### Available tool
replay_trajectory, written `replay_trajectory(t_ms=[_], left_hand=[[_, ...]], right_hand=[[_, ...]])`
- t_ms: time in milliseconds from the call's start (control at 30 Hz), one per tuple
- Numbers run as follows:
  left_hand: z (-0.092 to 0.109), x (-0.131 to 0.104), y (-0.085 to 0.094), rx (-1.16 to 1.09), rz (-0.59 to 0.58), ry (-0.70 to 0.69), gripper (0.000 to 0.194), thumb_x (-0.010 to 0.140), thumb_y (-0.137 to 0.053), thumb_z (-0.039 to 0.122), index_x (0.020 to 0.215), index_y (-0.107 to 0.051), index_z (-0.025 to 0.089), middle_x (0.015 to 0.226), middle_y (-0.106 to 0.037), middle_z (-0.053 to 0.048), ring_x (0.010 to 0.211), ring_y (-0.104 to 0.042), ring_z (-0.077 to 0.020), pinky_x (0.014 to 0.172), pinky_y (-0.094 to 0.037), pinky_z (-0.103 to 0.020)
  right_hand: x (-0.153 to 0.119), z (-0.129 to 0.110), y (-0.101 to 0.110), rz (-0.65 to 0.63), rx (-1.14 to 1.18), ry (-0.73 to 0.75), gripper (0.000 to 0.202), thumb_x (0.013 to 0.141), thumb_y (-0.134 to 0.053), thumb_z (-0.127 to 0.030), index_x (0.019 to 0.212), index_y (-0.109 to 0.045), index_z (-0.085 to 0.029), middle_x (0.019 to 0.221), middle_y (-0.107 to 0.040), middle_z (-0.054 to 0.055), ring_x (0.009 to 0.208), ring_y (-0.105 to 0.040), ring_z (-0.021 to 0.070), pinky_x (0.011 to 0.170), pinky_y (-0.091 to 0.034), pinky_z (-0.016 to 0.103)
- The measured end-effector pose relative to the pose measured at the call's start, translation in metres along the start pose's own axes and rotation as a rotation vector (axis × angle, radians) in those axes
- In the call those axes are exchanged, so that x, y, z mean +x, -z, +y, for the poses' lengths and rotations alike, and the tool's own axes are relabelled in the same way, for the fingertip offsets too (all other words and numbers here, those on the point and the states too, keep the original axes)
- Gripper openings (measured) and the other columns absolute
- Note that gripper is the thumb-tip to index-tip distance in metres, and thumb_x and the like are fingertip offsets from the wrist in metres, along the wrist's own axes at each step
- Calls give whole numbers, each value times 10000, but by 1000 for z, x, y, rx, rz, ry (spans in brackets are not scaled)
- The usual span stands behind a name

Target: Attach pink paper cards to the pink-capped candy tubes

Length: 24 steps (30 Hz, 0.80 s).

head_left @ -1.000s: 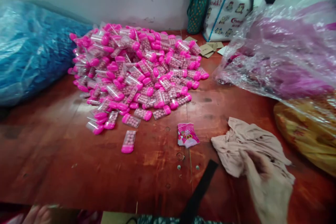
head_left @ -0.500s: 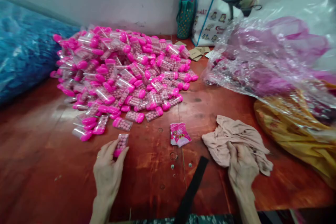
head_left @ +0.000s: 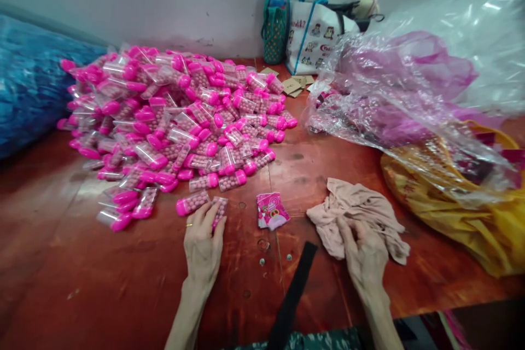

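My left hand [head_left: 204, 235] is closed on a small clear candy bottle [head_left: 220, 209] filled with pink beads, low over the red table. Another bottle with a pink cap [head_left: 192, 202] lies just beyond its fingertips. A large heap of the same bottles [head_left: 164, 120] covers the table's far left. On the right, my right hand [head_left: 365, 246] grips the near edge of a crumpled beige cloth [head_left: 361, 202]. Between the hands lies a small stack of pink printed cards [head_left: 273, 210].
A blue plastic sack [head_left: 33, 87] borders the heap. Against the wall stand a teal bottle pouch [head_left: 274, 35] and a white printed bag [head_left: 307, 38], with cardboard pieces [head_left: 295, 86] in front. Clear plastic and pink mesh [head_left: 394, 87] lie right, over a yellow bag [head_left: 447, 219]. A black strap [head_left: 293, 295] hangs near me.
My left hand has moved right with its candy bottle, close beside another loose bottle. My right hand stays on the cloth. The whole view has shifted slightly.
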<state>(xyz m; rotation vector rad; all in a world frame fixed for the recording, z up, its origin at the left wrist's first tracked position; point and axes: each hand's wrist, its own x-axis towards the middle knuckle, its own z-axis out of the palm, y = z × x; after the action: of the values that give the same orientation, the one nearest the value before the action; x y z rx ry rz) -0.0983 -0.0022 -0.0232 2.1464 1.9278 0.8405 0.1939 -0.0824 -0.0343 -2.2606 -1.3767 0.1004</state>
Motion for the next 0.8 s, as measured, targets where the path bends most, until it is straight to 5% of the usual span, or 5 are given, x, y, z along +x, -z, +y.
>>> replay_trajectory(t_ms=[133,267,467,600,800], left_hand=[[12,1,3,0,114,-4,278,789,-540,215,1047,-610,139,1083,-587,-120,1042,-483,-255,920,-386,-395],[34,-5,-4,-68,115,-85,231,770,-569,181,993,-625,154,1051,-601,-104,1017,-502,-248,896,-406,-401],[55,-9,-27,-104,-18,-188,203,762,-589,203,948,-630,133,982,-606,-109,959,-510,-255,863,-414,-419],[53,-10,-34,-120,-28,-185,226,752,-604,220,961,-618,134,958,-596,-106,935,-512,-252,824,-433,-404],[53,-14,-40,-176,-12,-151,272,749,-610,205,1010,-584,130,980,-585,-106,954,-503,-244,839,-425,-397]], right_hand=[[0,-15,5,88,16,-56,446,885,-336,-465,706,-595,-149,689,-612,87,651,-540,203,629,-369,297],[-6,-51,4,266,162,-32,366,868,-432,-399,1046,-553,-102,843,-600,123,775,-550,225,691,-404,313],[-5,-100,-31,-158,437,139,221,867,-450,-352,829,-585,-182,730,-589,50,668,-544,188,600,-409,290],[-2,-100,-45,-194,460,54,284,850,-470,-359,637,-548,-189,594,-551,4,541,-506,149,536,-370,267],[-6,-87,-53,-155,543,121,321,853,-440,-403,659,-600,-204,601,-580,37,568,-539,177,556,-391,286]])
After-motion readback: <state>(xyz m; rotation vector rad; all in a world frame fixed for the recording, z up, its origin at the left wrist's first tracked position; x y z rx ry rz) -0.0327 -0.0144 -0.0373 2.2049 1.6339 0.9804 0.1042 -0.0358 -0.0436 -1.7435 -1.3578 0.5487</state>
